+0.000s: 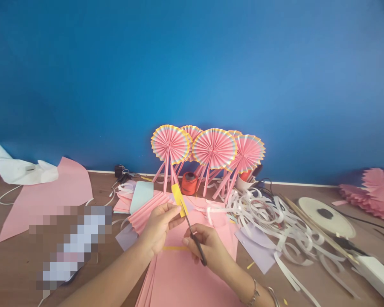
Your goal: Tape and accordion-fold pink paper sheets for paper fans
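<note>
My left hand [162, 225] pinches a small strip of yellow paper [177, 197] between thumb and fingers. A pair of scissors [197, 248] with dark handles is in my right hand [208, 244]. The blades reach up to the yellow paper and lie against or around its lower part; I cannot tell whether they are closed. Beneath both hands is a stack of pink paper sheets [192, 279], with a thin yellow strip [174, 248] lying across it. A pleated pink paper [149, 211] rests beside my left wrist.
Several round pleated paper fans [213, 148] stand against the blue wall. An orange spool [189, 184] sits before them. Curled white paper strips [262, 213] spread rightward, near a lilac sheet [257, 247] and a round white lid-like object [334, 217]. A large pink sheet [51, 200] lies left.
</note>
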The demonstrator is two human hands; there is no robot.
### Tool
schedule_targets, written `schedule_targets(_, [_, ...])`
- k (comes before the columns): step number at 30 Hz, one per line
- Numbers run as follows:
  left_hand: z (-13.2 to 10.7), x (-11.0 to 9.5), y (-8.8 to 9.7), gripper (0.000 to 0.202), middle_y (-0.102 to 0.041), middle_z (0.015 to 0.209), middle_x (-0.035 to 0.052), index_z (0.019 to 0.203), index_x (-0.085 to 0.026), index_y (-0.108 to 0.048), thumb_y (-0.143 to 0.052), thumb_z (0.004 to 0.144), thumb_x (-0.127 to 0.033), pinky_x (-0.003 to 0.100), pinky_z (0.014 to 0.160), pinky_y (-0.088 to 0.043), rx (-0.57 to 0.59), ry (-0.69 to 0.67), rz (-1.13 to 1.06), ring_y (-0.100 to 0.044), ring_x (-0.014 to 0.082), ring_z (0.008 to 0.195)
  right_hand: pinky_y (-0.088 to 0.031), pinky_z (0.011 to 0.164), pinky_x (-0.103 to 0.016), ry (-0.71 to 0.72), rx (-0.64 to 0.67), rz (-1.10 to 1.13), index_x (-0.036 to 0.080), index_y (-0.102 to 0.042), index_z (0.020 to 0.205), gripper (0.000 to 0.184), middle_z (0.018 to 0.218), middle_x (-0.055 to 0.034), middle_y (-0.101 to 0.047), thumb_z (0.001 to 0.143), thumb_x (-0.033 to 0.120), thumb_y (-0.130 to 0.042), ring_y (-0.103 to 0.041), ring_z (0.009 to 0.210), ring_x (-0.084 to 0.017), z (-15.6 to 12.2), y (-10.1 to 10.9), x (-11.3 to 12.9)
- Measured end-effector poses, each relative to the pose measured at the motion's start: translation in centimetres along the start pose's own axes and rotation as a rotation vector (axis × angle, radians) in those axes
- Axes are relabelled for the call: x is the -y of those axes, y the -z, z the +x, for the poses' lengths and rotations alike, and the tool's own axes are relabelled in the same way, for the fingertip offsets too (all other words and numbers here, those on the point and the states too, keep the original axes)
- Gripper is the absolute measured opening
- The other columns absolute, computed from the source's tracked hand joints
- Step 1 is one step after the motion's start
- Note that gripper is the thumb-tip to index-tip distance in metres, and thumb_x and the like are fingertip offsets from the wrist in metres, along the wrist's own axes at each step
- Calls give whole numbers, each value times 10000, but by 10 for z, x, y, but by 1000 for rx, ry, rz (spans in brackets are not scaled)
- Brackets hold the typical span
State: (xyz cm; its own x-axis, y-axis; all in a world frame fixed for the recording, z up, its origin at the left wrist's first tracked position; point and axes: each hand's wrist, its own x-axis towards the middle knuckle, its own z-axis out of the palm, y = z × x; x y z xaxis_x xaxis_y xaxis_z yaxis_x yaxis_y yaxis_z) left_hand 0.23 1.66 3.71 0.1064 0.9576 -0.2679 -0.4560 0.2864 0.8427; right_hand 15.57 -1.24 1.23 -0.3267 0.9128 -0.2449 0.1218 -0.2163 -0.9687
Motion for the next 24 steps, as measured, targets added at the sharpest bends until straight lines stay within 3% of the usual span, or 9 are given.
schedule_targets(24, [1,-2,-1,328,-691,757,41,645,-143,-614,-819,586,-392,333,865,-504,18,13,17,-657,189,823,-299,352,-185,-47,-49,-44,182,-547,684,391,390,78,-483,637,525,-727,-416,324,-70,1,-1,1])
